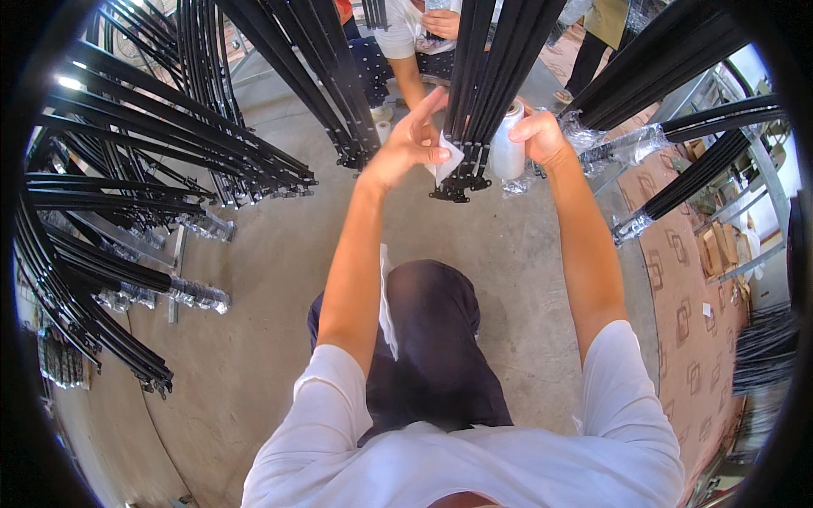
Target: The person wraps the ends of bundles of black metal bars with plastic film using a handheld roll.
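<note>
Sitting at twelve o'clock, left hand (403, 151) is pinching white sheet (450, 159)! At one, right hand (544, 140) is gripping stretch-film roll (508, 154).

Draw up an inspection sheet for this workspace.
Surface: grey concrete floor; pink patterned floor covering at right.
Job's things: bundle of slender black rods, thin white sheet, clear plastic-film roll.
Clutter: film-wrapped black rod ends at left, brown cardboard box at right.
Hands: left hand touches the sheet, grip unclear; right hand holds the roll.
Cables: thin dark strands at far right; cannot tell whether cables.
Surroundings: another person in a white top opposite.
</note>
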A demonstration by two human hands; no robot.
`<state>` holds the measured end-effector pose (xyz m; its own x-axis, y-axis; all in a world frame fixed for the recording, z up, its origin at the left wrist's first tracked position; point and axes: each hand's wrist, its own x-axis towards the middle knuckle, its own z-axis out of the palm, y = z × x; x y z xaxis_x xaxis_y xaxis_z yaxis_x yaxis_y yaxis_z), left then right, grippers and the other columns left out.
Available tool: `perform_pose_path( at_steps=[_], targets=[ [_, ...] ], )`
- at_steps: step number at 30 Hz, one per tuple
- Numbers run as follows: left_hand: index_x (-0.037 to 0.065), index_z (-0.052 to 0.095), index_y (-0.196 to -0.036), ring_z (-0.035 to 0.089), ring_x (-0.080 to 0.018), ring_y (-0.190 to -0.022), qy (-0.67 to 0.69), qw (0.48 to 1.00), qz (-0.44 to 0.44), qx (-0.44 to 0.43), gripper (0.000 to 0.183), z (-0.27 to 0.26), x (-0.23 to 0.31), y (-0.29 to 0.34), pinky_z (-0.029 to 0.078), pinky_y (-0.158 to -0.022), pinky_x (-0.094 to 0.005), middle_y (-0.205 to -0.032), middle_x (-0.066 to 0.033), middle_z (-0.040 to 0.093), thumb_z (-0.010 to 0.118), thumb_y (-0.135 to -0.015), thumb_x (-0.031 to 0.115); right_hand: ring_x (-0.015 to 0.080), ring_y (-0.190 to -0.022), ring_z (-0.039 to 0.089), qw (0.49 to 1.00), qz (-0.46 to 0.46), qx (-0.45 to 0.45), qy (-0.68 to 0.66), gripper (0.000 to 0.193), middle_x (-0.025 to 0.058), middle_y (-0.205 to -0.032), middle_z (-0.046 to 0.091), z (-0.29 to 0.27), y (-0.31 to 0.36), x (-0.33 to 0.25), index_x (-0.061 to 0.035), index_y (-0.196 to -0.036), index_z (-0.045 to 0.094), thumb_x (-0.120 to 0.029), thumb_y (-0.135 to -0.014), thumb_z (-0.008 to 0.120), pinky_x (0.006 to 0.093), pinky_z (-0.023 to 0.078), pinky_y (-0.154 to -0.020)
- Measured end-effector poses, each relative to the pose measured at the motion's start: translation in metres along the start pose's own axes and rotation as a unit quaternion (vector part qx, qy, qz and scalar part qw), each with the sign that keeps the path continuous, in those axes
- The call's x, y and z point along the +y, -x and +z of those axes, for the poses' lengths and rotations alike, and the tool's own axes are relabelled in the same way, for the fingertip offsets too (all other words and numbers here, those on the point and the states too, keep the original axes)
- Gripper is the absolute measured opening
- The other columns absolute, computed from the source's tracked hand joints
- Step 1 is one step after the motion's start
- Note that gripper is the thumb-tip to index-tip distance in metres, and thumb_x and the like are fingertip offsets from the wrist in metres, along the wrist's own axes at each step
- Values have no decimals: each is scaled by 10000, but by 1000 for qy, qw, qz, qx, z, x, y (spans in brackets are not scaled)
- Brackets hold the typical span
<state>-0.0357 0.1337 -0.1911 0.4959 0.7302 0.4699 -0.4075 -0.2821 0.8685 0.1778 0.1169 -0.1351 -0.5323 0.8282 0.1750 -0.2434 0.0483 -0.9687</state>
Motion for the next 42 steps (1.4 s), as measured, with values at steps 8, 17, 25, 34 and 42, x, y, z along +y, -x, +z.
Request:
perform_pose_path(
  at_steps=[8, 17, 25, 34, 42],
  targets=[
    [79, 569, -991, 452, -45, -567, -43, 997, -46, -54, 385, -1, 8, -4, 359, -501, -181, -676, 46, 511, 634, -619, 4, 177, -899, 521, 996, -62, -43, 42, 625, 69, -972, 572, 1, 2, 1, -12, -1073, 499, -132, -464, 571, 277, 368, -839],
    [67, 530, -789, 502, -56, -685, 33, 997, 50, 40, 259, 3, -11, 0, 413, -627, -191, -747, 16, 551, 661, -636, -96, 119, -894, 501, 987, -93, 56, 117, 572, 32, -943, 532, 15, 31, -1, -13, -1110, 465, -146, -596, 677, 255, 370, -820],
    [48, 523, -842, 529, -108, -892, 80, 983, 110, 122, 298, 28, -25, 3, 424, -799, -253, -942, -36, 593, 623, -642, -148, 139, -951, 514, 943, -198, 239, 117, 518, 60, -1073, 525, 65, 70, 35, -58, -1129, 471, -76, -659, 686, 285, 394, -861],
    [51, 492, -852, 515, -96, -833, -19, 956, 182, 231, 257, 45, -31, 18, 418, -739, -225, -863, -35, 558, 604, -674, -98, 167, -913, 545, 825, -259, 281, 416, 496, 78, -974, 546, 118, 48, 38, 2, -1071, 501, -96, -631, 708, 284, 455, -762],
    [47, 511, -902, 525, -76, -691, 83, 958, 108, 253, 103, 45, -38, 28, 445, -606, -223, -811, -10, 565, 518, -800, 57, 199, -800, 535, 809, -294, 358, 362, 469, 103, -880, 520, 131, 21, 57, 1, -983, 472, -89, -602, 730, 301, 434, -717]
  ],
)
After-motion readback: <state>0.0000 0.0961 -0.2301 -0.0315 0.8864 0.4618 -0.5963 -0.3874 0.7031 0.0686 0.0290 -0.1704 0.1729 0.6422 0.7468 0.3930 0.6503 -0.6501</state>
